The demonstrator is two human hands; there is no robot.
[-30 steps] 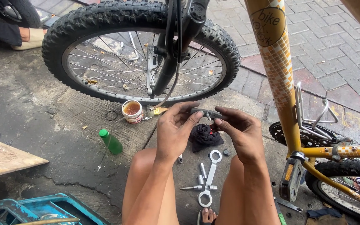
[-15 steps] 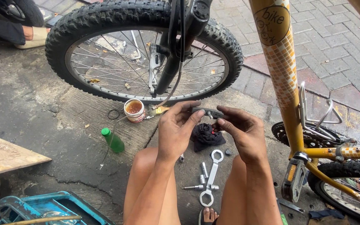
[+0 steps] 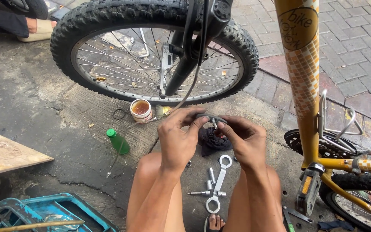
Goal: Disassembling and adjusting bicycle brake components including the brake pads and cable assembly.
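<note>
We see, across the top of the frame, a bicycle wheel (image 3: 155,47) with a knobby black rubber tyre and thin steel spokes standing on cracked grey concrete, a dark fork leg crossing it. Down the right side runs a yellow frame tube (image 3: 302,77) patterned with small orange and white squares and bearing a round brown label near the top. At lower left sits a blue plastic crate (image 3: 44,212), above it a pale wooden board (image 3: 5,152). At centre, our left hand (image 3: 177,139) and right hand (image 3: 246,144) pinch between thumbs and fingertips a small dark curved brake pad (image 3: 211,117), held just above a crumpled black rag (image 3: 213,139). Below lies a flat silver multi-wrench (image 3: 219,184) with hexagonal ring ends. Left of the hands stand a green plastic bottle (image 3: 118,141) and a small white tub (image 3: 141,110) of amber grease.
</note>
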